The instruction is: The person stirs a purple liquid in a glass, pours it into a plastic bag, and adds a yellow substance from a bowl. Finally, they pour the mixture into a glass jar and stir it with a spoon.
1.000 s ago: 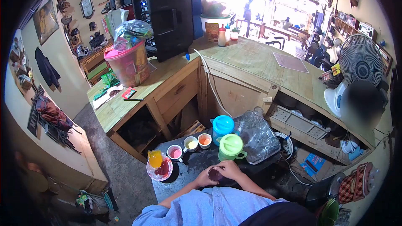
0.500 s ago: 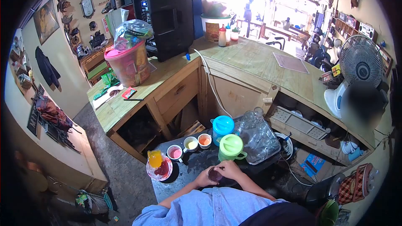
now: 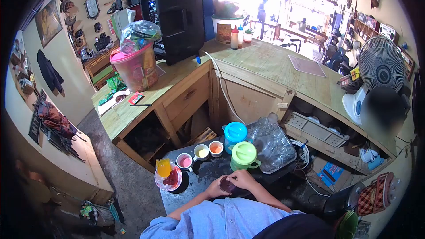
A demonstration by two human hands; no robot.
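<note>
My left hand is closed round a small cup of dark reddish-brown contents, held at the table's near edge in front of my shirt. Over the cup's rim, my right hand has its fingers pinched together; whatever they hold is too small to make out. Just beyond my hands stand a green lidded pitcher and a blue lidded pitcher. To the left are cups with pink, pale yellow and orange contents. A bowl there holds red contents and a bag of orange-yellow stuff.
A metal tray of upturned glasses lies right of the pitchers. Behind the dark table runs a wooden counter bearing a black speaker, a pink-lidded bucket and a fan. A white cable hangs down its front.
My right fingers have shifted very slightly at the cup's rim. The left hand, cup and surrounding things stay in place.
</note>
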